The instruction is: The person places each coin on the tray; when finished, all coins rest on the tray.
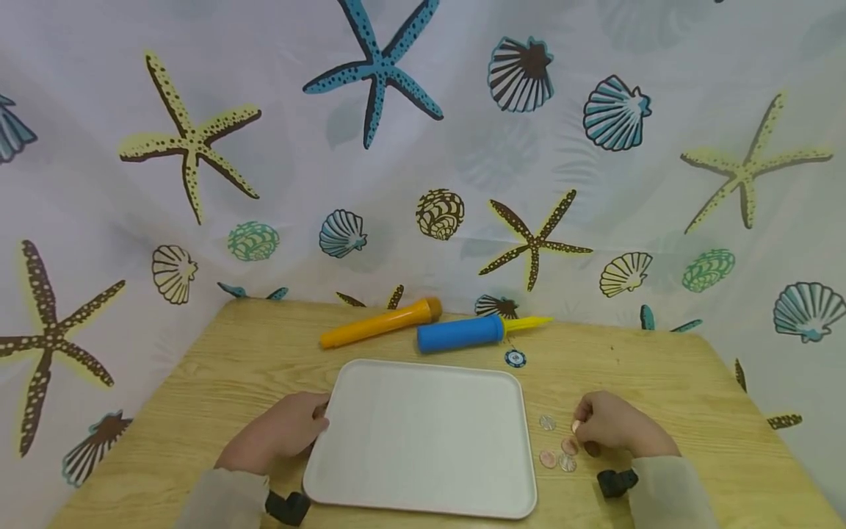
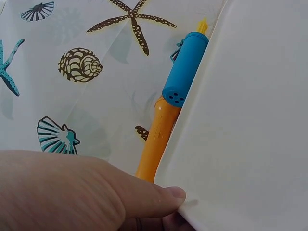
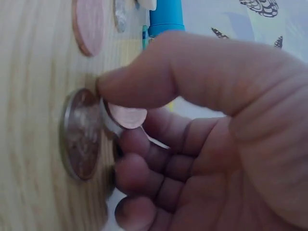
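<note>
My left hand (image 1: 291,426) grips the left rim of a white rectangular tray (image 1: 423,441). In the left wrist view the thumb lies on top of the rim, and the fingers are mostly hidden below it. To the tray's right, my right hand (image 1: 611,422) pinches a copper coin (image 3: 127,117) between thumb and index finger, just above the wooden table. Several coins lie beside that hand: a silver coin (image 1: 547,422), a copper coin (image 1: 548,458), another silver coin (image 1: 567,463) and a copper coin (image 1: 569,445) close to the fingertips.
Behind the tray lie an orange stick (image 1: 377,327) with a wider end and a blue hand pump (image 1: 460,333) with a yellow nozzle. A blue-and-white poker chip (image 1: 515,358) lies near the tray's far right corner. A patterned cloth (image 1: 423,162) hangs behind the table (image 1: 661,382).
</note>
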### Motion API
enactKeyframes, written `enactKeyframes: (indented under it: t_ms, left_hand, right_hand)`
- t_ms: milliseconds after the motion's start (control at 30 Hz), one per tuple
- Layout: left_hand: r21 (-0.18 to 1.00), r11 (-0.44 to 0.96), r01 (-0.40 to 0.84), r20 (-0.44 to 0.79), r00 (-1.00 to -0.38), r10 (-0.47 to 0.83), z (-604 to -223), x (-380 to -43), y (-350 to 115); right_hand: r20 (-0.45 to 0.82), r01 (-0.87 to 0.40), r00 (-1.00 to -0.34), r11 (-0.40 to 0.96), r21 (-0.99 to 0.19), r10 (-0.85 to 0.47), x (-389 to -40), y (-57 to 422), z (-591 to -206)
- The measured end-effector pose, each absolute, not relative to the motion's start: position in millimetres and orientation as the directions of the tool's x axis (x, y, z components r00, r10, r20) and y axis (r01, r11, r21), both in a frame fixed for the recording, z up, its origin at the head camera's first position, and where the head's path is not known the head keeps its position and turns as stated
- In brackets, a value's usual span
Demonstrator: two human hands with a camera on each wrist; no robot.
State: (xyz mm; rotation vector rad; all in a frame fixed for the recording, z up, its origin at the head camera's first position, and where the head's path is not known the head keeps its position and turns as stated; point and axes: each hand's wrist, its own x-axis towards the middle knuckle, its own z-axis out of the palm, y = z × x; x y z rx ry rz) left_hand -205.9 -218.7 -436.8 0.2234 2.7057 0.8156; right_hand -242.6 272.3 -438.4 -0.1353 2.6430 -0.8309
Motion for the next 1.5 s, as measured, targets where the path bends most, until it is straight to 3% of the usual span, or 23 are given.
enactKeyframes:
  t_ms: [300,733,1100,1500]
  left_hand:
    - [0.551,0.832,0.062,-0.237,-0.944,0.227,-437,-208,-219]
    - [0.569,0.821,0.039,-0.251,-0.943,0.219,-436,-208,-216]
    - [0.579,0.815,0.017,-0.271,-0.939,0.213,-438,-211,-214]
    - [0.547,0.837,0.015,-0.279,-0.939,0.199,-439,-209,-216]
  right_hand:
    - [-0.2,-0.092,-0.937,0.755,-0.649,-0.286,-245,274,-439]
    - [-0.242,-0.004,-0.907,0.583,-0.813,-0.344,-247,196,-426]
    - [-0.25,-0.077,-0.887,0.657,-0.75,-0.389,-254,137,-432]
    - [-0.207,-0.183,-0.892,0.74,-0.648,-0.402,-250,107,-435]
